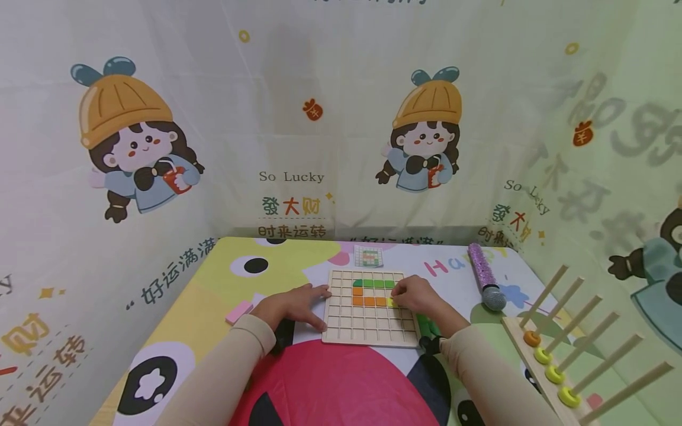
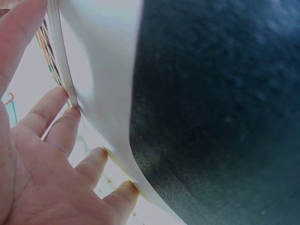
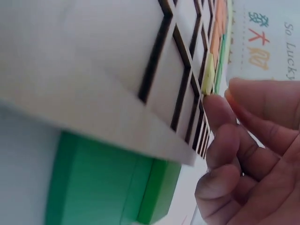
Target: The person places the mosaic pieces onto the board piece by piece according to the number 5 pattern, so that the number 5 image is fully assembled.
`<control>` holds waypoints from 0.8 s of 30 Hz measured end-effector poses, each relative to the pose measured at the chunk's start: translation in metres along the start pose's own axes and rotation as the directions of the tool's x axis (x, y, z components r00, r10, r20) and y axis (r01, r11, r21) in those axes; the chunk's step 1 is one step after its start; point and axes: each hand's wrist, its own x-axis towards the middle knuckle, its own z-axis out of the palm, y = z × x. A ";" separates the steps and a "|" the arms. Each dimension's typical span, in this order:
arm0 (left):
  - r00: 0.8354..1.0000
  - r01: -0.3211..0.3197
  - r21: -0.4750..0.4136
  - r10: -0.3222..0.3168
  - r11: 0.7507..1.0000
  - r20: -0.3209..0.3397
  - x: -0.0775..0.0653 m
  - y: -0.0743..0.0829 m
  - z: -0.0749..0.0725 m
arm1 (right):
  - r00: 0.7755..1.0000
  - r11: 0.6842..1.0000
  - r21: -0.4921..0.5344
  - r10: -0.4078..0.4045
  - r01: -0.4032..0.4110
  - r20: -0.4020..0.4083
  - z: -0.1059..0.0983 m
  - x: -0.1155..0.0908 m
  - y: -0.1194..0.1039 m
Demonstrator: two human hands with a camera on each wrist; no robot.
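A wooden grid board [image 1: 346, 328] lies on the table in front of me, with green tiles [image 1: 375, 284] in one row. Orange tiles [image 1: 364, 301] form an L below them. My left hand [image 1: 290, 306] touches the board's left edge, thumb and fingers spread; in the left wrist view, fingertips meet the thin board edge [image 2: 63, 56]. The right hand [image 1: 418, 296] has its thumb and index finger close together at a yellow tile [image 3: 208, 75], which sits beside the orange ones. The other right fingers are curled.
A pattern card [image 1: 369, 257] lies behind the board. Green blocks [image 3: 103, 183] are beside its right edge, partly under my right arm. A pink block [image 1: 238, 312] is at left. A microphone [image 1: 485, 278] and a wooden peg stand [image 1: 538, 370] with rings are at right.
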 end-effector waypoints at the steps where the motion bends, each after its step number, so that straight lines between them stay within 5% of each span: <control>1: 1.000 0.001 0.000 -0.001 1.000 0.000 0.000 0.000 0.000 | 1.000 1.000 0.021 0.006 -0.006 0.002 -0.001 -0.002 0.001; 10: 1.000 0.014 -0.017 -0.014 1.000 0.004 -0.003 0.000 0.001 | 0.999 0.997 0.073 -0.029 0.030 -0.022 -0.009 -0.024 0.022; 24: 1.000 -0.003 0.003 0.003 1.000 0.011 -0.002 -0.004 -0.001 | 0.997 0.998 0.005 -0.064 0.064 -0.052 -0.019 -0.050 0.064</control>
